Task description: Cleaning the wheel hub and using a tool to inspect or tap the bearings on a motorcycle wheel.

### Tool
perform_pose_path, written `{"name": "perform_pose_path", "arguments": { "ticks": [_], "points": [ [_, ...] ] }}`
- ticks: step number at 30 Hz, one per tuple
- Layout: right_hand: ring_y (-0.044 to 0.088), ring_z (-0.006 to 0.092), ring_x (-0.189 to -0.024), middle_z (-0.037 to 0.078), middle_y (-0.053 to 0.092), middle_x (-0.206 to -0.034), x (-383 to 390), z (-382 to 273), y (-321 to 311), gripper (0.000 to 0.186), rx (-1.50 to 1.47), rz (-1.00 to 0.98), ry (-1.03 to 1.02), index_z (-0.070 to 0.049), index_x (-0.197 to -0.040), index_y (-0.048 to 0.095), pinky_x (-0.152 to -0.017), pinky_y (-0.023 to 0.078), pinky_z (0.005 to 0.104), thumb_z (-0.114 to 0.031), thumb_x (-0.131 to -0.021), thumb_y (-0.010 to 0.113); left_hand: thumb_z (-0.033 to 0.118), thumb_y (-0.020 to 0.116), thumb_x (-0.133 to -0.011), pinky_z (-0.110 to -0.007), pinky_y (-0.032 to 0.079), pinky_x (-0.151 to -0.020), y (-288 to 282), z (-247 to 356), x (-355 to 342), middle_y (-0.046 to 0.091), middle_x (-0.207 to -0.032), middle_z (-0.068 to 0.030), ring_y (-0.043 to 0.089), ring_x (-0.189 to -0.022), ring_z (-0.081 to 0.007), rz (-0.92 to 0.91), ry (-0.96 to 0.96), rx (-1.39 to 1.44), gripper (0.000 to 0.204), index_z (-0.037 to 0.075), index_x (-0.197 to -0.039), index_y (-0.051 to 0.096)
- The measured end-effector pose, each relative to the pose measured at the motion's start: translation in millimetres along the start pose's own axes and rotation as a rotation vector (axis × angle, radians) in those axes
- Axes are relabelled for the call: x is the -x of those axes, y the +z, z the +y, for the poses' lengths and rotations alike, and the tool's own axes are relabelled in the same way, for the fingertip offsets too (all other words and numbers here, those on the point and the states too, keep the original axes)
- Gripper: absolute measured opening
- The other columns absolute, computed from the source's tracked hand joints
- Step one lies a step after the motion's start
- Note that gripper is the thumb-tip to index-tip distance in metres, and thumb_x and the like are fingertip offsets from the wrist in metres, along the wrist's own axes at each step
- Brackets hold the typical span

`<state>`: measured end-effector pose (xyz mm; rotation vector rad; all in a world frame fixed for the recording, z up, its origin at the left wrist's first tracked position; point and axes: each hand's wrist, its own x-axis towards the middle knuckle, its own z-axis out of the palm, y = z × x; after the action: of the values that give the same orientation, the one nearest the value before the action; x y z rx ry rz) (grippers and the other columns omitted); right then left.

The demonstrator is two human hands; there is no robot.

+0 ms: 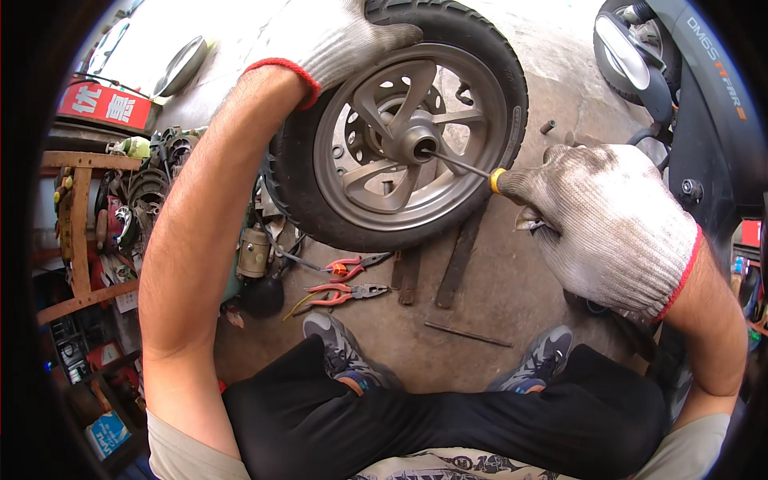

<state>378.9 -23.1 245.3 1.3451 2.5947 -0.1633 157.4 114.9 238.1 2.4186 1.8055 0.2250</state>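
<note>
While steadying the wheel (414,128) with the left hand (346,40) on the far edge of its tyre (308,200), holding a screwdriver (462,164) in the right hand (612,220), just off the wheel's right edge. Clamped around the yellow-collared handle (498,181) with the right grip; laid over the tread with the left grip, though impossible to say whether wrapped on it or merely pressing.

Could go wrong by skidding out of the wheel's hub (404,146), if pushed off line or twisted hard, then scoring the spokes (392,192). Could also chew the bore's lip, if levered sideways against it. Might rock or roll with the wheel, if pressed harder than countered by the left hand. Might catch a shoe (344,352) on the pliers (352,294) or the metal rod (468,334), both loose on the floor (480,288) at the wheel's near side.

Points leftward and a little away, from beside the wheel's right edge to its hub, with a tip against the lip or just inside, too small to tell. Lies with its long axis slanting across the wheel's face, apparently not in line with the bore
</note>
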Motion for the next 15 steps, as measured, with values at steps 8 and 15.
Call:
{"name": "perform_pose_path", "arguments": {
  "ticks": [8, 15],
  "points": [
    [0.069, 0.0326, -0.08, 0.015, 0.068, -0.084, -13, 9, -8, 0.03, -0.09, 0.169, -0.254, -0.007, -0.114, 0.071, -0.079, 0.054, 0.0453, -0.016, -0.086, 0.064, 0.052, 0.068, -0.086, -0.042, 0.048, -0.104, 4, 0, -4, 0.065, -0.128, -0.0267, 0.062, -0.12, -0.0371, -0.011, -0.01, 0.011, 0.076, -0.002, -0.139, 0.056],
    [0.07, 0.0332, -0.089, 0.016, 0.07, -0.089, -11, -1, -18, 0.034, -0.078, -0.012, -0.1, -0.008, -0.119, 0.069, -0.083, 0.054, 0.0462, -0.017, -0.087, 0.065, 0.051, 0.067, -0.088, -0.041, 0.046, -0.107, 6, -2, 5, 0.063, -0.131, -0.0272, 0.061, -0.123, -0.0373, 0.018, 0.009, 0.062, 0.077, -0.002, -0.142, 0.053]
  ]
}}
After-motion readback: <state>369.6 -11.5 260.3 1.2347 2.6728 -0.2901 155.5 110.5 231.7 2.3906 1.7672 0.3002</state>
